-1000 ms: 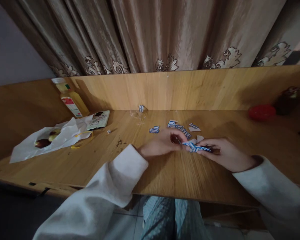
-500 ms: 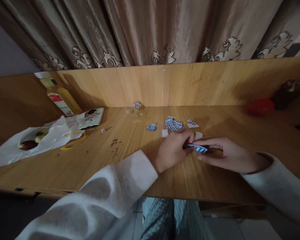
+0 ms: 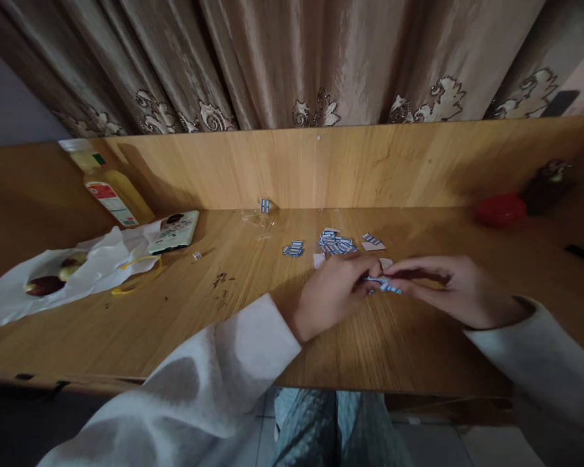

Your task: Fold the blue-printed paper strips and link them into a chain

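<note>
Blue-and-white striped pieces (image 3: 390, 287) are held between both hands, low over the wooden table. My left hand (image 3: 333, 288) is closed on their left end, its fingers curled. From the right, my right hand (image 3: 448, 285) pinches the same pieces between thumb and fingers. Just beyond the hands lies a pile of similar pieces (image 3: 337, 242), with white squares around it. A smaller cluster (image 3: 292, 248) sits left of the pile. One striped piece (image 3: 371, 239) rests by a white square (image 3: 374, 246) to the right.
On the left are a bottle (image 3: 111, 191), a white bag (image 3: 92, 272) with round dark items, a patterned box (image 3: 175, 232) and a yellow loop (image 3: 136, 279). Clear film (image 3: 260, 219) lies near the back board (image 3: 370, 168). A red object (image 3: 501, 209) is at right.
My right hand's fingers have closed in, with the thumb now against the striped pieces. The pieces look flatter and more of them are covered. The camera view has shifted slightly.
</note>
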`<state>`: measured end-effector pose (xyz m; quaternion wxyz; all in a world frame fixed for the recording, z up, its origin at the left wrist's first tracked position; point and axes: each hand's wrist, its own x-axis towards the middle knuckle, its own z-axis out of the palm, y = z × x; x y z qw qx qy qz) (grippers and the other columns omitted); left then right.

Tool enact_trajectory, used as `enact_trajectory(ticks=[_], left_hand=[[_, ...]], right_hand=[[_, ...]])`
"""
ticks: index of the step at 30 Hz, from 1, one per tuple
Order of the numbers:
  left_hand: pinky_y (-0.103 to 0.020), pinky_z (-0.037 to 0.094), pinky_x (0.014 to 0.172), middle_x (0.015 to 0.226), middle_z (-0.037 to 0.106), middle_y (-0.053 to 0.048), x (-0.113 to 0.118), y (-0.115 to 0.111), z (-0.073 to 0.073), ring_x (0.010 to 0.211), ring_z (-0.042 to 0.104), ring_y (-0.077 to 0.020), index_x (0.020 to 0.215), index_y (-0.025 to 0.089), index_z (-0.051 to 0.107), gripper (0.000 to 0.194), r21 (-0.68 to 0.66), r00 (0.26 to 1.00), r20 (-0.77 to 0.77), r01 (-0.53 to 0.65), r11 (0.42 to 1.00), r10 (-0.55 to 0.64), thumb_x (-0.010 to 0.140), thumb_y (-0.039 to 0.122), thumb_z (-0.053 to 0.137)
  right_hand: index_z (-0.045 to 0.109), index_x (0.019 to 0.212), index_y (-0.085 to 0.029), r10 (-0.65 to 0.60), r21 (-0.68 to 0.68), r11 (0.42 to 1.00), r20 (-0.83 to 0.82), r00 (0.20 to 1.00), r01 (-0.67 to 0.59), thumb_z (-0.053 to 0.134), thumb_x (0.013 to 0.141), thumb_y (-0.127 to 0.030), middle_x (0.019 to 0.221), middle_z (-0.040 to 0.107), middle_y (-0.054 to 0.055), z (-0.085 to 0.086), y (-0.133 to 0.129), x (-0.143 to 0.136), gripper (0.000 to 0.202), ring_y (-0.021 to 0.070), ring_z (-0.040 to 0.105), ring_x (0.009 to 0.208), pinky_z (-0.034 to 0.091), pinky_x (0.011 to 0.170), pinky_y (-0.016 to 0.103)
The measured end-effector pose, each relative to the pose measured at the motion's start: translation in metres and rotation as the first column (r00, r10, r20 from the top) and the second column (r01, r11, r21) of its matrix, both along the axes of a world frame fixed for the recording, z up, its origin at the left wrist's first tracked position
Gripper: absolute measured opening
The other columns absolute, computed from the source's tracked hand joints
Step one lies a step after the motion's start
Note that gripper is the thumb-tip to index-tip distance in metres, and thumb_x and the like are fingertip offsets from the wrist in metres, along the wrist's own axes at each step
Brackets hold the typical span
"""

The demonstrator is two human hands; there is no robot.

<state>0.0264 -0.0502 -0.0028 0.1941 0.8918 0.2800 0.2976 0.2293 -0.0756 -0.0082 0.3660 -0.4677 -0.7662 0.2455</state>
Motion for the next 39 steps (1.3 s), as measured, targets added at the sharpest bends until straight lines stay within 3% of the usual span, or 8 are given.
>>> enact_trajectory(ticks=[5, 10, 15, 19, 23, 29, 34, 39], left_hand=[[-0.021, 0.037, 0.057, 0.071, 0.058, 0.001, -0.012, 0.008, 0.013, 0.063, 0.051, -0.0089, 0.079, 0.016, 0.053, 0.003, -0.075, 0.972, 0.129, -0.186, 0.98, 0.195, 0.081, 0.018, 0.054], [-0.02, 0.038, 0.056, 0.071, 0.058, 0.0, -0.016, 0.012, 0.017, 0.063, 0.052, -0.0085, 0.078, 0.015, 0.053, 0.004, -0.064, 0.934, 0.211, -0.281, 0.958, 0.288, 0.08, 0.018, 0.055], [-0.02, 0.039, 0.056, 0.07, 0.058, 0.001, -0.019, 0.014, 0.016, 0.063, 0.052, -0.0088, 0.079, 0.016, 0.054, 0.003, -0.049, 0.93, 0.197, -0.306, 0.951, 0.31, 0.08, 0.018, 0.055], [-0.021, 0.039, 0.055, 0.07, 0.058, 0.0, -0.02, 0.016, 0.013, 0.062, 0.052, -0.0095, 0.079, 0.016, 0.054, 0.002, -0.058, 0.935, 0.161, -0.311, 0.949, 0.317, 0.079, 0.018, 0.054], [-0.021, 0.04, 0.057, 0.073, 0.059, 0.0, -0.02, 0.014, 0.013, 0.064, 0.053, -0.01, 0.079, 0.017, 0.053, 0.001, -0.033, 0.948, 0.164, -0.272, 0.962, 0.274, 0.079, 0.017, 0.054], [-0.023, 0.04, 0.06, 0.075, 0.059, 0.0, -0.018, 0.012, 0.012, 0.066, 0.052, -0.0108, 0.077, 0.018, 0.053, 0.002, -0.008, 0.962, 0.095, -0.255, 0.967, 0.254, 0.079, 0.017, 0.054], [-0.024, 0.039, 0.06, 0.074, 0.059, 0.001, -0.016, 0.011, 0.008, 0.065, 0.051, -0.0111, 0.078, 0.018, 0.055, 0.002, -0.055, 0.974, 0.074, -0.209, 0.976, 0.213, 0.08, 0.019, 0.055], [-0.031, 0.039, 0.087, 0.098, 0.059, -0.003, -0.009, 0.013, 0.001, 0.1, 0.051, -0.0176, 0.075, 0.018, 0.059, 0.007, 0.031, 0.976, 0.155, -0.16, 0.987, 0.153, 0.075, 0.022, 0.065]], right_hand=[[0.068, 0.09, -0.021, -0.334, 0.244, 0.921, 0.089, 0.938, 0.305, 0.055, 0.081, -0.041, 0.101, 0.069, 0.01, 0.002, 0.009, 0.023, 0.025, 0.0261, 0.064, 0.096, 0.051, 0.087, 0.042], [0.064, 0.108, -0.021, -0.207, 0.125, 0.973, 0.115, 0.972, 0.192, 0.048, 0.085, -0.04, 0.119, 0.062, 0.009, -0.012, 0.043, 0.03, 0.034, 0.0239, 0.059, 0.107, 0.051, 0.088, 0.04], [0.061, 0.113, -0.021, -0.142, 0.047, 0.99, 0.223, 0.964, 0.135, 0.055, 0.08, -0.044, 0.108, 0.067, 0.009, -0.015, 0.09, 0.016, 0.04, 0.0226, 0.064, 0.096, 0.053, 0.082, 0.04], [0.067, 0.094, -0.017, -0.126, 0.034, 0.992, 0.25, 0.96, 0.121, 0.059, 0.076, -0.034, 0.092, 0.071, 0.01, -0.015, 0.107, 0.006, 0.027, 0.0215, 0.067, 0.081, 0.053, 0.076, 0.039], [0.068, 0.086, -0.02, -0.104, -0.001, 0.994, 0.241, 0.965, 0.107, 0.06, 0.072, -0.027, 0.086, 0.072, 0.007, -0.016, 0.111, 0.01, 0.017, 0.0195, 0.067, 0.076, 0.054, 0.071, 0.035], [0.066, 0.093, -0.019, -0.093, -0.084, 0.99, 0.205, 0.974, 0.112, 0.068, 0.061, -0.023, 0.072, 0.071, 0.004, -0.016, 0.118, 0.024, 0.032, 0.021, 0.067, 0.067, 0.055, 0.06, 0.034], [0.064, 0.071, -0.021, -0.049, -0.128, 0.989, 0.157, 0.986, 0.07, 0.067, 0.06, -0.029, 0.065, 0.07, 0.002, -0.011, 0.11, 0.025, 0.014, 0.0198, 0.067, 0.063, 0.054, 0.057, 0.033], [0.061, 0.066, -0.021, 0.1, -0.175, 0.981, 0.107, 0.989, -0.08, 0.063, 0.063, -0.026, 0.062, 0.067, 0.001, 0.008, 0.084, -0.001, 0.006, 0.0158, 0.064, 0.06, 0.051, 0.057, 0.028]])
